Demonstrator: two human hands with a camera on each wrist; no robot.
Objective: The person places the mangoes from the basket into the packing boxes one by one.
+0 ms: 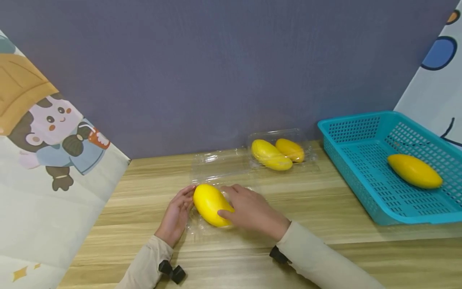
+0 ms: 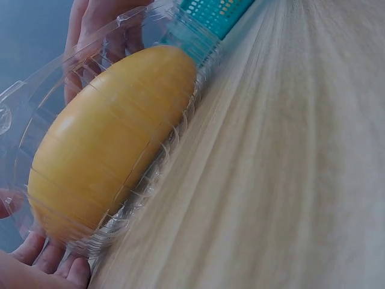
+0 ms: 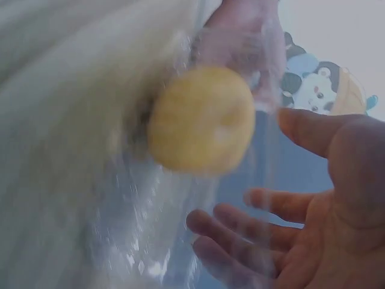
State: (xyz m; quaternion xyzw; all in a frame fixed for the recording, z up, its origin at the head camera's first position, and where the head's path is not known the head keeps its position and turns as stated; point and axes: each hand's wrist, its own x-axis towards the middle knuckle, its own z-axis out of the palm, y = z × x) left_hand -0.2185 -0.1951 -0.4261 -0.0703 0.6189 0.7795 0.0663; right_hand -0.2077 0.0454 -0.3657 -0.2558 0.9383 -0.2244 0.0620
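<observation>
A yellow mango (image 1: 210, 204) lies in a clear plastic clamshell box (image 2: 144, 180), whose lid (image 1: 220, 164) is folded back toward the wall. My left hand (image 1: 177, 214) is at the box's left side, fingertips against the outer wall in the left wrist view. On the other side my right hand (image 1: 249, 208) overlaps the mango in the head view. In the right wrist view its fingers (image 3: 252, 232) are spread and loosely bent, apart from the blurred mango (image 3: 204, 120).
Behind, near the dark wall, another clear box (image 1: 310, 150) holds two mangoes (image 1: 270, 154). A teal perforated basket (image 1: 357, 192) on the right contains one more mango (image 1: 415, 171). The wooden table (image 1: 144, 188) meets a cartoon-printed panel (image 1: 54, 192) at left.
</observation>
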